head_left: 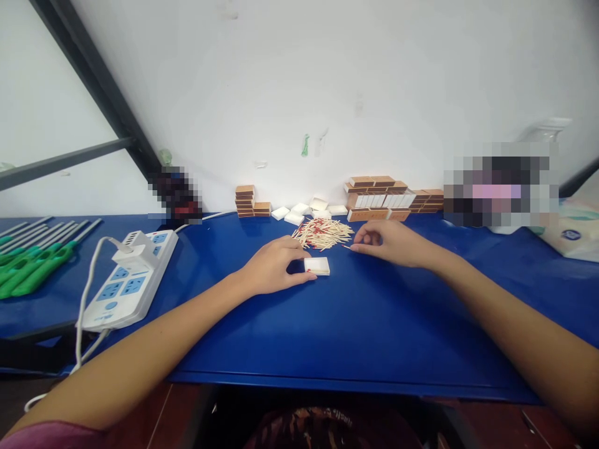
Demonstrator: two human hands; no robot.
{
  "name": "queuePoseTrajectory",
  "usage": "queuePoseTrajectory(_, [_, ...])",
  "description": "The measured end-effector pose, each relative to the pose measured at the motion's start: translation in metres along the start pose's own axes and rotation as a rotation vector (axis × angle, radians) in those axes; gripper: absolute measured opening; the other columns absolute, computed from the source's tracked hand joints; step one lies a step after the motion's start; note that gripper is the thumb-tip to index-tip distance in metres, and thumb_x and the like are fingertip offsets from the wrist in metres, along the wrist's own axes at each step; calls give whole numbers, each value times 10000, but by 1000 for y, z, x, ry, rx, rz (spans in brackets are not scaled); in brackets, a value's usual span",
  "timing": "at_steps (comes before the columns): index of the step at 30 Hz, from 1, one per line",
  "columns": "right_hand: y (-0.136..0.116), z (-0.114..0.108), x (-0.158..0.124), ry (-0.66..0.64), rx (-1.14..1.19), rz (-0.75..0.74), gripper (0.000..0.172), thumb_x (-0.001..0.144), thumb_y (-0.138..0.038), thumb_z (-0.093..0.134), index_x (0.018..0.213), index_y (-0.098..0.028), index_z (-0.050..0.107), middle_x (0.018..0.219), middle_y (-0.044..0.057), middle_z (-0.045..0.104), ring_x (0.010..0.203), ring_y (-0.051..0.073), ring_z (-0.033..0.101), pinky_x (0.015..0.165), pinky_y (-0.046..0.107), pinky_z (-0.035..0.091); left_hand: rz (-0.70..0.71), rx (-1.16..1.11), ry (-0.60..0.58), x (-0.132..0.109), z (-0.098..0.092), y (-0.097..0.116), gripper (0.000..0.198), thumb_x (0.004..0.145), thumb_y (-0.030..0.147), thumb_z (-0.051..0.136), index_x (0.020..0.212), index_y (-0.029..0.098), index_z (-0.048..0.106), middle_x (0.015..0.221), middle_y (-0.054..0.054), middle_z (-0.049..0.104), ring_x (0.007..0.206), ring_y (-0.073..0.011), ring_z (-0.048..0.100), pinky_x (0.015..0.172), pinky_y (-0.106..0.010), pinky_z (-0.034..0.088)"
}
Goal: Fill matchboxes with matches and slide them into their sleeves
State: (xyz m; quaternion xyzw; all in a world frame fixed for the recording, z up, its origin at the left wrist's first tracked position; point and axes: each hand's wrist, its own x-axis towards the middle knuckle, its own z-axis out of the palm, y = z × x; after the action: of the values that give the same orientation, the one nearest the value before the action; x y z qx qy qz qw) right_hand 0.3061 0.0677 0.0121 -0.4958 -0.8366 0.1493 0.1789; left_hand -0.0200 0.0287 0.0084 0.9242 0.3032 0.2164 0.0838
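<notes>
My left hand grips a small white matchbox tray by its left end, thumb at the near side and fingers at the far side. A few matches lie along the near wall inside the tray. Right of the pile, my right hand has thumb and forefinger pinched on a single match, low over the blue table. The heap of loose red-headed matches lies just beyond the tray, between my two hands.
Several white trays lie behind the heap. Matchboxes stand in a small stack to their left and a larger stack to their right. A power strip and green-handled lighters are at left, a tissue pack at right.
</notes>
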Motion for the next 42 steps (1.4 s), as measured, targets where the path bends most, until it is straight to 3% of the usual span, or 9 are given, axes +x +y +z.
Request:
queuePoseTrajectory(4, [-14,8,-3,-32,-19,2,253,950,-423,621,847,-200,685,802,64,709,673,194,608,618,324,433,-10,-1,3,0,0,1,360,956,507,730,1141,202,775,1020,-80,745,988,-244,662,888,-390,526])
queuePoseTrajectory(9, [-55,14,-12,16,100,-108,254,1011,-420,564,904,-210,661,836,57,693,712,190,601,650,316,430,5,3,16,1,0,4,345,956,476,736,1162,200,771,1036,-82,746,981,-242,663,882,-380,520])
queuePoseTrajectory(15, [-90,42,-22,44,64,-216,96,987,-261,604,928,-211,661,889,52,671,756,179,593,671,300,412,31,-2,34,2,2,7,357,959,488,727,1143,185,770,987,-78,739,948,-240,662,890,-388,526])
queuePoseTrajectory(20, [-79,44,-14,125,107,-241,124,988,-271,612,911,-216,692,759,14,602,688,168,546,653,297,402,52,7,39,2,2,7,364,955,480,736,1146,172,769,976,-78,736,944,-240,664,883,-389,529])
queuePoseTrajectory(23, [-63,42,-4,199,41,-249,111,987,-259,606,1004,-217,706,835,33,614,731,180,555,676,307,412,47,16,32,2,2,6,344,955,478,736,1136,188,775,977,-76,737,945,-241,664,872,-391,530])
queuePoseTrajectory(27, [-48,46,4,136,12,-250,148,1001,-260,588,1075,-224,711,958,64,624,802,195,578,716,313,441,34,0,22,1,4,4,336,954,480,734,1116,189,776,990,-78,742,950,-239,675,876,-389,534])
queuePoseTrajectory(42, [-38,43,8,105,4,-150,152,987,-311,613,873,-210,623,850,39,611,745,188,540,674,303,389,30,-12,18,1,3,3,350,951,488,735,1131,190,775,998,-79,751,971,-244,673,882,-395,538])
